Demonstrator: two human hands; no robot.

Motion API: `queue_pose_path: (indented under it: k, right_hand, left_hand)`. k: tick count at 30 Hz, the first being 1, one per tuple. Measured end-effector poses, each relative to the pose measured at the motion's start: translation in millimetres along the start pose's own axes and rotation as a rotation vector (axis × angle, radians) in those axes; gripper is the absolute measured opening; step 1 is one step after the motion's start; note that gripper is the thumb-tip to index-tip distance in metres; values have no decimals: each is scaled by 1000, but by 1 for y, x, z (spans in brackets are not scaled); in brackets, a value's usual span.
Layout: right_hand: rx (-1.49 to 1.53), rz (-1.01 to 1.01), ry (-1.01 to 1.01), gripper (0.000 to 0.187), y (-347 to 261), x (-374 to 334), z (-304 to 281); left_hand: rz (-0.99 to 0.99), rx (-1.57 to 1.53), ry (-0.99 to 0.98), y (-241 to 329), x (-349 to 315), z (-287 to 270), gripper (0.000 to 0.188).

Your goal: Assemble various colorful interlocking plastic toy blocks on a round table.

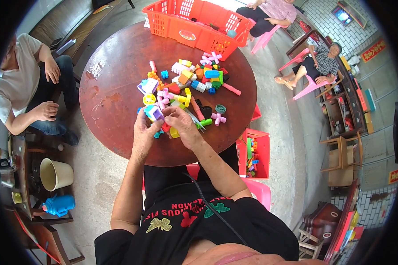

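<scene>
Above the near part of a pile of plastic toy pieces, my left hand holds a small purple, white and light blue toy block between thumb and fingers. My right hand is bent in from the other side, its thumb and fingers pinched together at the block's right edge. Just beyond the block lie a yellow wheel-like piece and a purple and white piece. Scissors with pale blades lie right of my hands, beside a green piece.
The pile rests on a round brown table. A red slatted crate stands at its far edge. Below on the right, a red bin holds more pieces. One person sits at left; two others sit on pink chairs at far right.
</scene>
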State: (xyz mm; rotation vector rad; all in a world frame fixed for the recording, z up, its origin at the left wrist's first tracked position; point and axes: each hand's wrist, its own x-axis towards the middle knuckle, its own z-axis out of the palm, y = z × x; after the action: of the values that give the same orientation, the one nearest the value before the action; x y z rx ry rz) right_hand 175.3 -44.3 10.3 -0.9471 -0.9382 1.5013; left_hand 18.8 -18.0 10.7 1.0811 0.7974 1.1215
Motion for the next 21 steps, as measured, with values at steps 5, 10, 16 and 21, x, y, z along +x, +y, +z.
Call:
queue_pose_path:
  k: [5,10,16,21]
  right_hand:
    - [-175,-91,0,17,0,0,2]
    - [-384,-170,-31,16,-2,2,1]
    - [83,-37,-75,12,3,10,8]
    - [-38,-82,-25,11,3,9,-8]
  left_hand:
    - [53,-29,39,2,-4,11,45]
    - [54,55,207,6,-3,16,47]
    - [-4,-197,194,8,0,2,42]
    - [67,-81,240,-12,8,1,36]
